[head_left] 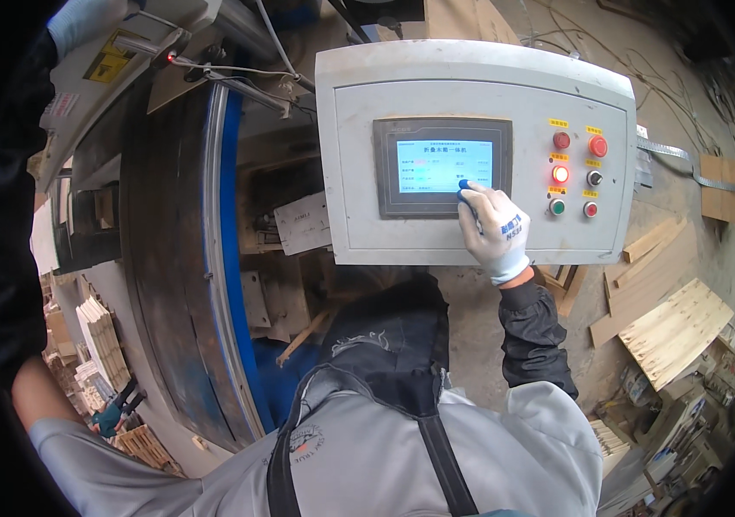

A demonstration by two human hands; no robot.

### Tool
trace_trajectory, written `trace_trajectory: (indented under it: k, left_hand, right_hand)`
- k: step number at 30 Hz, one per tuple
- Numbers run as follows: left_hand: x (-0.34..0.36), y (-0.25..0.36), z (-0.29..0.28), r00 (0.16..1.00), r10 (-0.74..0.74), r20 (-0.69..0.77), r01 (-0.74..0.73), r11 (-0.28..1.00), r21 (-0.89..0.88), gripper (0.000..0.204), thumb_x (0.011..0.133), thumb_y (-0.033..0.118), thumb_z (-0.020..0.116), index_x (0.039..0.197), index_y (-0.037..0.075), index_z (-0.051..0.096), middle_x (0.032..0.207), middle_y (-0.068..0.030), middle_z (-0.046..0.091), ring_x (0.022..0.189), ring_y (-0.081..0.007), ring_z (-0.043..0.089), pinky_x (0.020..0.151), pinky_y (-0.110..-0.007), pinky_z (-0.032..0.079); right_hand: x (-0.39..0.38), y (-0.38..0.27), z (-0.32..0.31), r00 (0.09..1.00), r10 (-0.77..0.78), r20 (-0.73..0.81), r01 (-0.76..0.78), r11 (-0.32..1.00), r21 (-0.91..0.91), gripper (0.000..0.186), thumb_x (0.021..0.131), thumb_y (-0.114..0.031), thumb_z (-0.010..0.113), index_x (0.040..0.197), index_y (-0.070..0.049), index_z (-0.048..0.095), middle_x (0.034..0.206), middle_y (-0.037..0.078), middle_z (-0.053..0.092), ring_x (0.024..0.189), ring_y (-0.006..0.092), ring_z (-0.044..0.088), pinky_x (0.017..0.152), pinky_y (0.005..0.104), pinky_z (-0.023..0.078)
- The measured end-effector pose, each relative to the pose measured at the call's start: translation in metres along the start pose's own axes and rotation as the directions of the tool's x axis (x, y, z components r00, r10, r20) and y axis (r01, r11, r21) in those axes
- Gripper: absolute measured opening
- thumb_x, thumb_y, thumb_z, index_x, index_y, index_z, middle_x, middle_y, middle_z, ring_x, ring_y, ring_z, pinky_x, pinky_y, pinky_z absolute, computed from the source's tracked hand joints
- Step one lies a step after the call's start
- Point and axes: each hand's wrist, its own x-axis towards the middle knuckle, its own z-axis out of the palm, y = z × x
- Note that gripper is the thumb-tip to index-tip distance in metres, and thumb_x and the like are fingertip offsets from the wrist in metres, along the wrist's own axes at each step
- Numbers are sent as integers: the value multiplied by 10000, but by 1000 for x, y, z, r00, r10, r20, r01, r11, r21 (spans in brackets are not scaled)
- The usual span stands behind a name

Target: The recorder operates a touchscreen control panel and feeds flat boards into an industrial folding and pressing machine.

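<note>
My right hand (495,228), in a white glove with blue fingertips, is at the lower right of a lit touchscreen (444,168). Its index finger points onto the glass, the other fingers bend behind it, and I see nothing held. The screen sits in a light grey control box (436,243). Right of it are several round buttons, among them a glowing red one (560,176), a green one (557,207) and a dark selector knob (594,177). At the upper left edge my gloved left hand (83,24) reaches to the machine beside a thin metal rod (159,19); its fingers are mostly out of sight.
A long machine with a dark bed (165,258) and a blue rail (231,233) runs along my left. Wooden boards (676,332) lie on the floor at right, near machinery (686,422). Another person (111,418) is far off at lower left. Cables (277,43) cross above.
</note>
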Motion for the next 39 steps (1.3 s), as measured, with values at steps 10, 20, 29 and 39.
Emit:
trace_trajectory:
  k: [10,20,29,39]
  left_hand:
    - [4,57,-62,966,-149,212,117,980,159,301,905,370,648,1117,252,826,1131,-170,766,1109,-375,723,991,-458,567]
    - [-20,64,-67,999,-38,27,36,997,67,155,719,159,707,818,111,817,803,-175,744,761,-375,730,717,-444,593]
    - [-13,67,-57,998,-34,-54,37,998,45,179,716,139,714,851,116,830,805,-171,744,772,-372,731,728,-439,596]
    - [-6,65,-54,998,-61,12,60,995,76,225,792,239,690,954,160,824,931,-173,752,905,-373,729,828,-448,585]
  right_hand:
    - [1,2,3,999,-27,29,27,1000,9,192,842,-69,768,1028,-87,725,1069,117,778,862,274,745,745,358,603]
    - [4,3,8,998,-62,27,61,997,53,197,840,-66,772,1031,-78,727,1064,123,777,845,276,743,742,351,600]
    - [3,2,4,998,-33,60,32,999,16,198,843,-68,773,1036,-77,730,1071,121,776,858,279,746,749,355,601]
    - [3,2,4,997,-23,67,22,1000,9,191,845,-76,773,1030,-78,728,1074,121,777,862,278,747,754,357,600]
